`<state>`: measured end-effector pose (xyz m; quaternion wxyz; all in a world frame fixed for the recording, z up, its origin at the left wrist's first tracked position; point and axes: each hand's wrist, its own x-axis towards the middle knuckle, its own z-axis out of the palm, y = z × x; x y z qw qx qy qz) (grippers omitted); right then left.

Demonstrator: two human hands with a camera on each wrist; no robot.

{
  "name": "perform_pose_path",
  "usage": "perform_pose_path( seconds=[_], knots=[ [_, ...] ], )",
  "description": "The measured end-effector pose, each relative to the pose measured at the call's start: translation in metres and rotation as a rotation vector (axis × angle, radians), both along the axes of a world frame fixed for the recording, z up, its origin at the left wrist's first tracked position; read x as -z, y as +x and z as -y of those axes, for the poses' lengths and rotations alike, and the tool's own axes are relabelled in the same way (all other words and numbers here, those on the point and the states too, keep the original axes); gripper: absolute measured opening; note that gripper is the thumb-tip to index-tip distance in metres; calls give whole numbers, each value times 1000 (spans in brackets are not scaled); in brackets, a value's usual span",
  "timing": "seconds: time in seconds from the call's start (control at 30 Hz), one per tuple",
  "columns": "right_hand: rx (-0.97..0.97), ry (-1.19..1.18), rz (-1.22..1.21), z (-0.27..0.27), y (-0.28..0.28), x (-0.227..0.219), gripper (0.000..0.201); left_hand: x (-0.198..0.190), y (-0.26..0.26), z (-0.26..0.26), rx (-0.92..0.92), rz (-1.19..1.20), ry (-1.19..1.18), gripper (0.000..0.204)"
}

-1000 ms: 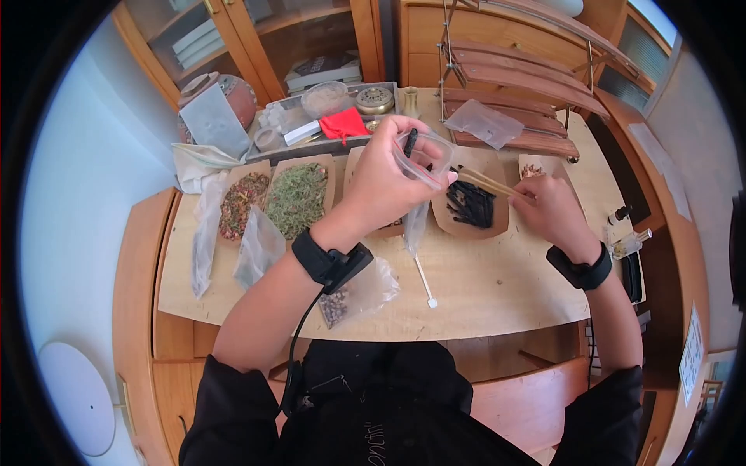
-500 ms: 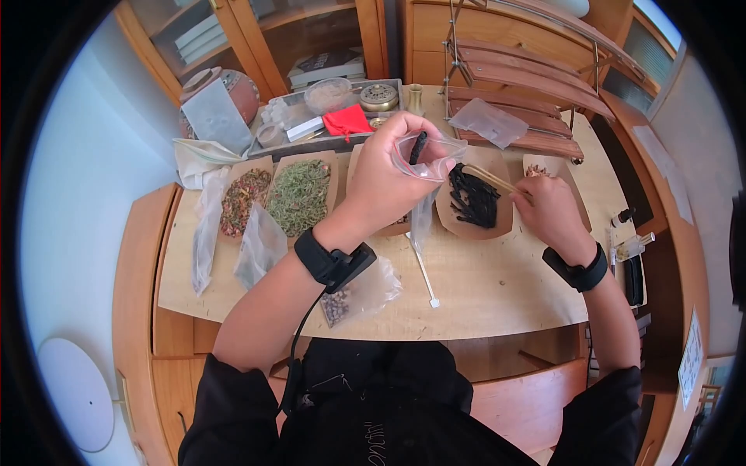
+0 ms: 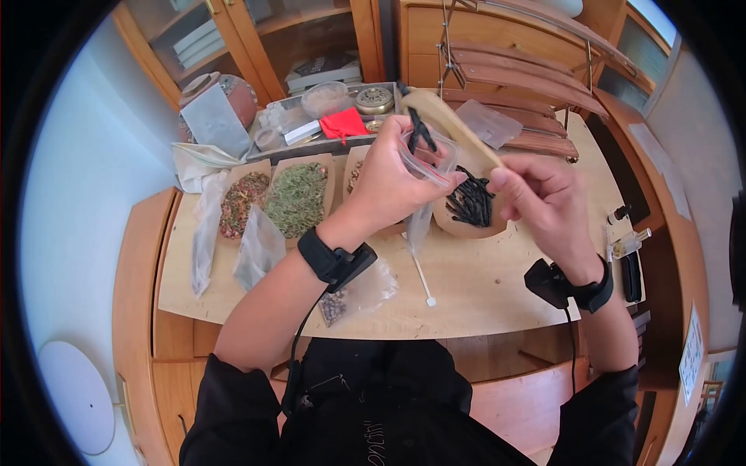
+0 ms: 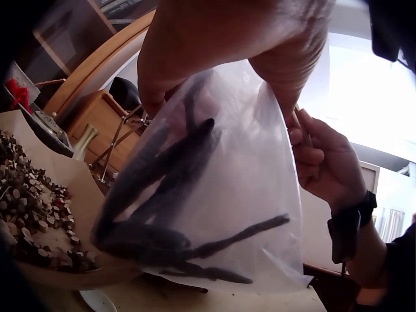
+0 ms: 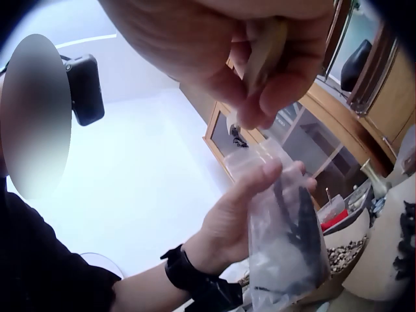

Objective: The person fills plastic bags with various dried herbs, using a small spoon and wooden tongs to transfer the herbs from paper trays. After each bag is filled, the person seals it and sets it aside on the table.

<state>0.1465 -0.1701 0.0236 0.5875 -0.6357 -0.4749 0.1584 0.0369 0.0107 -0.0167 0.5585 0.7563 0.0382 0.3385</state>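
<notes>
A clear zip bag (image 4: 260,175) hangs from my left hand (image 3: 381,175), which grips it near its gaping mouth. Several dark, wrinkled sticks (image 4: 175,156) show through its plastic, and some black pieces (image 3: 420,132) poke up at the opening. My right hand (image 3: 544,206) pinches light wooden tongs (image 3: 460,128) by one end. Their far end is over the bag's mouth, with a bit of black material (image 5: 238,136) at the tip. Below and to the right of the bag, more black sticks (image 3: 472,203) lie in a brown paper tray (image 3: 466,231).
Paper trays of green dried herb (image 3: 299,198), reddish dried flowers (image 3: 244,203) and chopped pieces (image 4: 39,208) line the table. Plastic bags (image 3: 260,245) and a white zip tie (image 3: 422,272) lie in front. Behind stand a grey tray (image 3: 346,147) and a slatted wooden rack (image 3: 521,74).
My right hand has lifted the tongs from the tray of black sticks up and left to the bag's mouth. More black pieces now show at the opening. My left hand stays nearly in place.
</notes>
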Motion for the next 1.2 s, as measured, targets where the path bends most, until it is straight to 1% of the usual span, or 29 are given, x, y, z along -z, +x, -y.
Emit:
perform_pose_path(
  seconds=[0.07, 0.1, 0.17, 0.2, 0.27, 0.37, 0.4, 0.47, 0.5, 0.53, 0.6, 0.63, 0.7, 0.8, 0.87, 1.03, 1.1, 1.13, 1.2],
  knots=[
    [5, 2, 1, -1, -2, 7, 20, -2, 1, -2, 12, -11, 25, 55],
    [-6, -56, 0, 0, -2, 7, 20, -1, 1, -3, 10, -11, 26, 55],
    [-9, -126, 9, 2, -3, 8, 20, 0, 1, -6, -34, -11, 103, 64],
    [-9, -126, 9, 3, -3, 8, 20, -1, -1, -6, -34, -11, 103, 64],
    [11, -201, 108, 6, -1, 7, 20, -4, -5, -4, -44, -50, 71, 57],
    [58, -133, 65, 11, -2, 4, 21, 4, -2, -8, -13, 6, 24, 56],
    [58, -134, 66, 13, 1, 0, 21, 2, -2, -7, -12, 7, 23, 56],
    [151, -192, 89, 17, 13, -10, 22, -1, -6, -7, -16, -32, 18, 55],
    [189, -291, 174, 18, 25, -7, 21, -1, -6, -8, -16, -31, 18, 55],
    [189, -290, 174, 19, 34, -3, 21, 0, -6, -8, -17, -18, 30, 55],
    [220, -556, 492, 19, 46, 6, 18, 1, -5, -9, -16, -4, 43, 55],
    [223, -555, 492, 18, 50, 12, 18, 2, -4, -8, -14, 3, 35, 55],
    [236, -572, 590, 15, 55, 24, 14, 1, -3, -6, -13, 10, 26, 55],
    [217, -620, 648, 10, 62, 29, 15, 1, -2, -4, -19, -3, 27, 56],
    [213, -622, 665, 7, 68, 34, 15, 3, -1, -4, 6, -6, 9, 56],
    [206, -627, 705, 6, 72, 42, 15, 5, 3, -6, -16, -1, 51, 58],
    [231, -614, 553, 9, 67, 37, 16, 5, 3, -6, -20, 2, 49, 58],
    [227, -616, 555, 11, 66, 36, 16, 5, 3, -5, -29, -11, 52, 58],
    [253, -522, 419, 17, 66, 33, 20, 5, 2, -4, -37, -25, 54, 59]
  ],
)
